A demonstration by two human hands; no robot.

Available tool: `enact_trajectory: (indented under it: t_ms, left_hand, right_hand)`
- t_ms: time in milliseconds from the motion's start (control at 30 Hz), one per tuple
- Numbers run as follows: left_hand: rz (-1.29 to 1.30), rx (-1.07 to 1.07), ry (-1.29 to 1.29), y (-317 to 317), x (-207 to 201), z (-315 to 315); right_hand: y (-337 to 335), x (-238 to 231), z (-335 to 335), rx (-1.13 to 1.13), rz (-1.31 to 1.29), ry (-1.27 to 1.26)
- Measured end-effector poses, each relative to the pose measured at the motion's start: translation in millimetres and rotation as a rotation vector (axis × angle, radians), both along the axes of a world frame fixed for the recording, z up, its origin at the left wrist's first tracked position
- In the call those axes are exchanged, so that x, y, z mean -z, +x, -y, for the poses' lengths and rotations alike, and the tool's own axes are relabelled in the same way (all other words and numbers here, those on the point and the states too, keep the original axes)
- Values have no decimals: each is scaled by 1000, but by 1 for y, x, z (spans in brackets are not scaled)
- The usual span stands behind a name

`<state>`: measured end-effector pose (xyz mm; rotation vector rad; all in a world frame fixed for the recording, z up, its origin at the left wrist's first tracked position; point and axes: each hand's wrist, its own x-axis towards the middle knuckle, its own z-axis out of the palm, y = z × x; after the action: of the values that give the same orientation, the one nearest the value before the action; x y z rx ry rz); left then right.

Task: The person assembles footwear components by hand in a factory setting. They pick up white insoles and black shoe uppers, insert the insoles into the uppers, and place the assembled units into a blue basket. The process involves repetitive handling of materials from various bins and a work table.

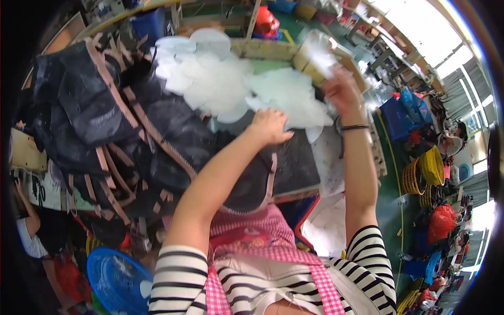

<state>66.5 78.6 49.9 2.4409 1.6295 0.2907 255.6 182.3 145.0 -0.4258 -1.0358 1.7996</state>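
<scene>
A heap of thin, white rounded pieces [205, 79] covers the far middle of the table, with a paler greenish-white heap [289, 94] to its right. My left hand [269, 127] is at the near edge of these heaps, over the dark work surface [296, 160]. Its fingers are curled, and a small greyish edge shows between them and the thumb; what it is I cannot make out. Raised at the right, my right hand [342, 93] grips a thin white piece [318, 60], both smeared by motion. Large black sheets with brown toothed strips [178, 123] lie left of my left forearm.
Brown strip scraps [113, 181] lie among the black sheets. A blue plastic basket [118, 281] stands at the lower left, near another person's arm [30, 212]. Beyond the table's right edge are the green floor [386, 210], a yellow basket [431, 166] and a blue bin [395, 118].
</scene>
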Motion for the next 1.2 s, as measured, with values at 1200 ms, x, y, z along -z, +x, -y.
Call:
enact_trajectory:
  t_ms: [1200]
  left_hand:
    - [322, 280, 412, 23, 8, 211]
  right_hand:
    - [173, 204, 384, 1319, 631, -287]
